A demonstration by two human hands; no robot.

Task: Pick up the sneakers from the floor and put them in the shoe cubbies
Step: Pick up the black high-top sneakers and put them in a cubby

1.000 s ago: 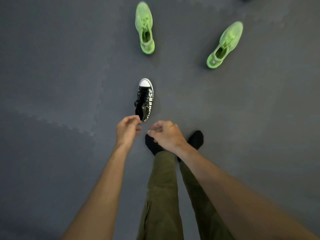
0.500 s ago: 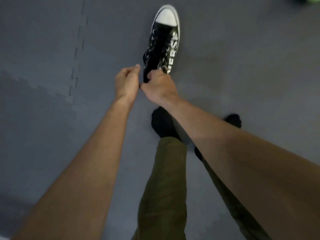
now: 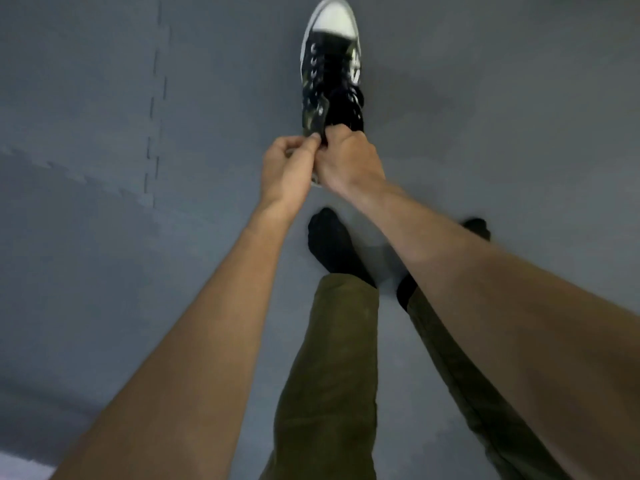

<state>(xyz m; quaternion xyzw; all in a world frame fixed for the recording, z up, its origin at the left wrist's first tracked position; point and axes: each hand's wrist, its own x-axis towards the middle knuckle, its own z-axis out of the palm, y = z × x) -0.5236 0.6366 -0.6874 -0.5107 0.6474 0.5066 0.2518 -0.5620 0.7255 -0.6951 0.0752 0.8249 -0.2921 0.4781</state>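
A black high-top sneaker (image 3: 329, 67) with a white toe cap and white lettering points away from me at the top middle of the view. My left hand (image 3: 285, 173) pinches the left side of its ankle collar. My right hand (image 3: 348, 161) grips the collar from the right, fingers curled into the opening. Both hands cover the heel, so I cannot tell whether the sole rests on the floor. No cubbies show in this frame.
Grey interlocking foam floor mats (image 3: 104, 133) fill the view, with a seam running down the left. My black-socked feet (image 3: 329, 244) and olive trouser legs (image 3: 332, 375) stand right below the sneaker.
Both hands reached forward and closed on the sneaker's collar. The view moved in closer, and the two green sneakers dropped out of sight past the top edge.
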